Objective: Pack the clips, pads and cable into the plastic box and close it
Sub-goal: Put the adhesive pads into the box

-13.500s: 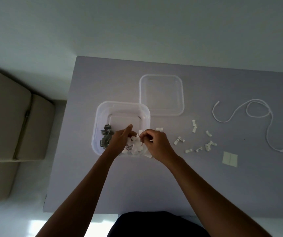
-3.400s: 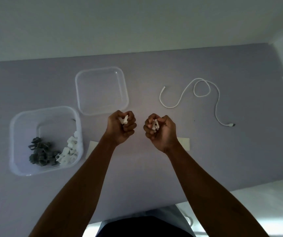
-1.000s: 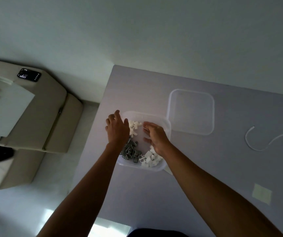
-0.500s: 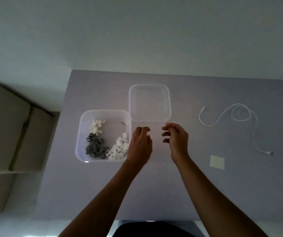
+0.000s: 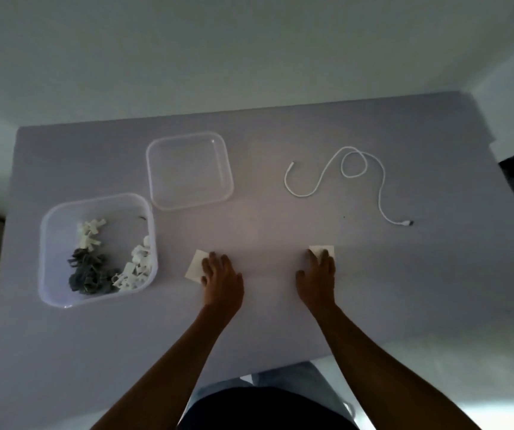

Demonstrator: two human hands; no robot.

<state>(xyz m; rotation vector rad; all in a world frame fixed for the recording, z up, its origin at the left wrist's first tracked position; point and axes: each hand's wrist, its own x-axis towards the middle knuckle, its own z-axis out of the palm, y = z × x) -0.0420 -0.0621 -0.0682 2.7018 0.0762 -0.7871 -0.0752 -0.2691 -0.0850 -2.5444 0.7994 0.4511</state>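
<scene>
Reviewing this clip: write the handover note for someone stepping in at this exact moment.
Left hand lies flat, fingers on the left pad; right hand likewise on the right pad. Neither pad is lifted.
Done: grey and white clips are in the open plastic box.
Left: both pads, then the white cable lying loose far right; finally fit the lid, which sits behind the box.

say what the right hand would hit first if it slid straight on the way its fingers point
The right hand already rests on a pad. Beyond that, bare table, then probably the cable, though it might pass left.
</scene>
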